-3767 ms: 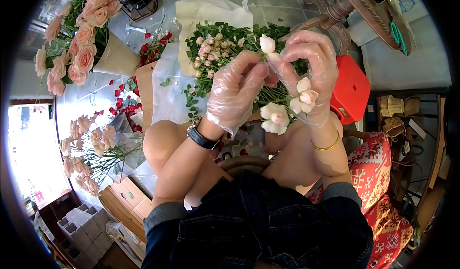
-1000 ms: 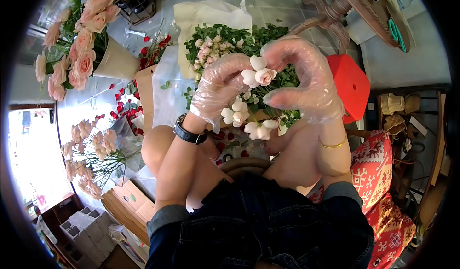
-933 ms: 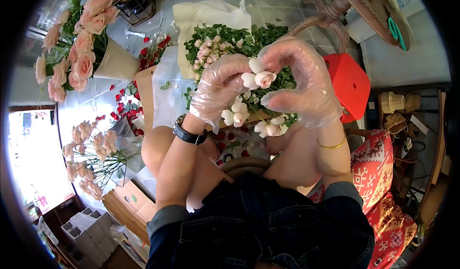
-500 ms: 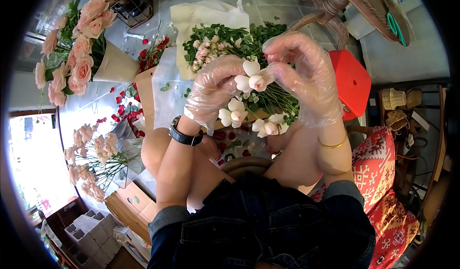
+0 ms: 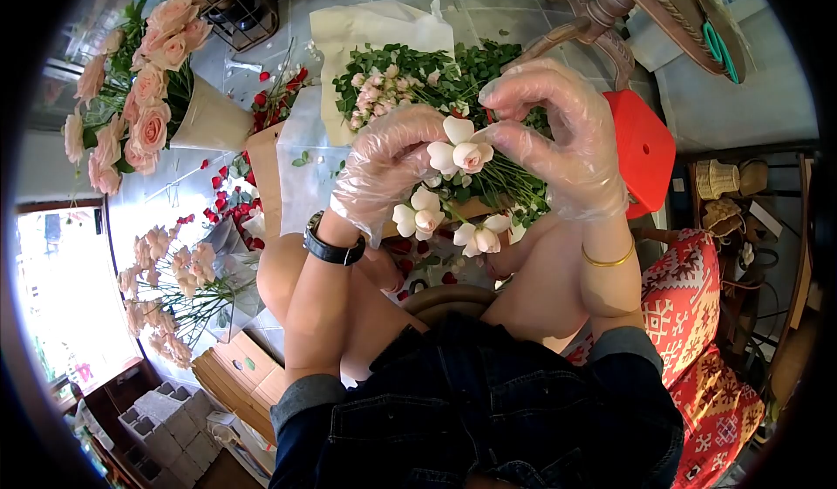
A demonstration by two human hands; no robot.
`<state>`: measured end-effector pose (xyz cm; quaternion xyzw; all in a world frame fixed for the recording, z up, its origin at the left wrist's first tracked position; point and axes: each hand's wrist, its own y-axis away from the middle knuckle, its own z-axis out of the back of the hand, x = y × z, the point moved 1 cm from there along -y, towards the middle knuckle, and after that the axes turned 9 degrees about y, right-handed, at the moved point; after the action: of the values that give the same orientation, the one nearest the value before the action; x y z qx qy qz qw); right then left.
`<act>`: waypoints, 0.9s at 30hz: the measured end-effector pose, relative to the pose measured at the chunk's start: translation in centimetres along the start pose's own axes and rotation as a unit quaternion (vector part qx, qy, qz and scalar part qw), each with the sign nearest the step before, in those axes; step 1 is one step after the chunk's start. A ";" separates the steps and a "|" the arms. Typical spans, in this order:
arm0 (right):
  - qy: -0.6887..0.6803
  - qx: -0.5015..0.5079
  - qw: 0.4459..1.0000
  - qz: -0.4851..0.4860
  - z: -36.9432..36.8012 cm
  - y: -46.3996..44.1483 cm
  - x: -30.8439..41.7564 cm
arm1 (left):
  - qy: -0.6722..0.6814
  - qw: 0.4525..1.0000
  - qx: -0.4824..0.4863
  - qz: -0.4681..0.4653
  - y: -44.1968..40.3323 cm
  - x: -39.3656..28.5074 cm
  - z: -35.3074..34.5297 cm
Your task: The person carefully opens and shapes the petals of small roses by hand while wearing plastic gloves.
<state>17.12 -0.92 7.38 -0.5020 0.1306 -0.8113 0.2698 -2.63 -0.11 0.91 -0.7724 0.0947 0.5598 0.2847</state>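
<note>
Clear plastic gloves cover both of my hands. My left hand (image 5: 388, 162) is closed at a white rose (image 5: 460, 151) with outer petals folded back, its fingertips behind the bloom. To the right, my right hand (image 5: 558, 136) has its thumb at the edge of that rose, and the index finger is curved above, apart from the thumb. Below hang a second white rose (image 5: 419, 213) and a third white rose (image 5: 481, 235), on stems of the same spray. Behind the hands lies a bundle of small pink roses (image 5: 381, 92) with green leaves and long stems.
Pink roses stand in a white vase (image 5: 212, 114) at upper left, with paler roses (image 5: 166, 271) below. Red petals (image 5: 228, 194) litter the floor. At right are a red stool (image 5: 643, 153), a patterned red cloth (image 5: 684, 315) and a wooden table with green scissors (image 5: 718, 49).
Both hands have come down and the spray has turned, its open rose now between them. Over the last second my left hand shifted slightly left, and my right thumb rose to the petals.
</note>
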 end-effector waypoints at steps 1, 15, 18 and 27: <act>0.018 -0.014 1.000 0.012 0.0 0.0 0.1 | 0.000 1.000 0.000 0.000 0.0 -0.1 0.1; -0.165 0.084 0.977 -0.110 -1.4 0.5 -1.0 | -0.102 0.993 -0.001 -0.056 -0.6 -0.2 0.2; -0.240 0.099 0.950 -0.173 -1.3 0.6 -1.0 | -0.063 0.998 -0.016 -0.016 -0.5 -0.4 0.0; -0.325 0.000 0.915 -0.238 -2.2 0.3 0.2 | 0.108 0.987 -0.097 0.067 0.0 0.2 -0.6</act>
<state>15.26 -1.43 6.35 -0.7542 -0.0876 -0.6435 0.0965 -2.03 -0.41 0.88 -0.8441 0.1216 0.4975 0.1584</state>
